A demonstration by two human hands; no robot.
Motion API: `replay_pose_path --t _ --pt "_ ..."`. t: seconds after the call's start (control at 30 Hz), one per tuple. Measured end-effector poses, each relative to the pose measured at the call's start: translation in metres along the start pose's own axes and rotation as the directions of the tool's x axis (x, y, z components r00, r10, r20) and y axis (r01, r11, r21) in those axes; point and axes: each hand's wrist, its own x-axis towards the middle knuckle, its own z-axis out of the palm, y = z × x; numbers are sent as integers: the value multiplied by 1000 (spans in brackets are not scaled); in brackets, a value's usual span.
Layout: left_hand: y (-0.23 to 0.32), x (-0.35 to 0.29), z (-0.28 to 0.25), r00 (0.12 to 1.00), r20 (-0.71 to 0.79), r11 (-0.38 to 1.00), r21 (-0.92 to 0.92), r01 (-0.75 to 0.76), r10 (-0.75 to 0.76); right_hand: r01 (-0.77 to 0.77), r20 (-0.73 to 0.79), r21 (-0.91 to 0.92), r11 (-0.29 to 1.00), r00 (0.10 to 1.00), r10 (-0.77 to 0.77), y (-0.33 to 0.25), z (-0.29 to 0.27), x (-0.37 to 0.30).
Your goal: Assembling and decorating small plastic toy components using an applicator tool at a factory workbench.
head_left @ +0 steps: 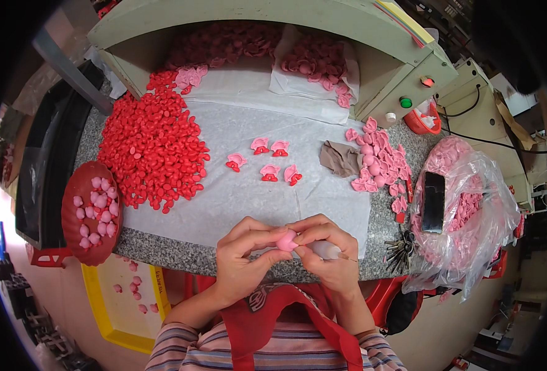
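Both our hands meet over the counter's [180, 244] near edge: left hand [243, 256] and right hand [323, 250] pinch one small pink rubber piece [286, 240], fingers closed on it. Right hand also clasps a whitish tube [324, 249]. We judge a loose pinch could drop the piece off the edge into our lap.

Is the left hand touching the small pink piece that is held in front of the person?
Touching. In the head view, the left hand has its fingertips closed against the small pink piece, and the right hand pinches it from the other side.
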Motion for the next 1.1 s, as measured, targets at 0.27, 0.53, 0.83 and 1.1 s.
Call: replay_pose_path --t 0.27,0.53,0.83,1.1 --pt "5 -1 0 998 57 993 108 -46 40 32 31 36 999 999 -34 7 -7 -2" --pt "9 -1 4 990 32 938 316 -141 138 17 63 66 998 998 -21 4 -10 -2" --pt "3 1 7 978 17 927 316 -205 210 -10 56 307 952 998 -8 15 -8 -6" --pt "-6 -2 8 980 -30 965 184 -186 195 12 28 309 951 999 -21 16 -4 -6"
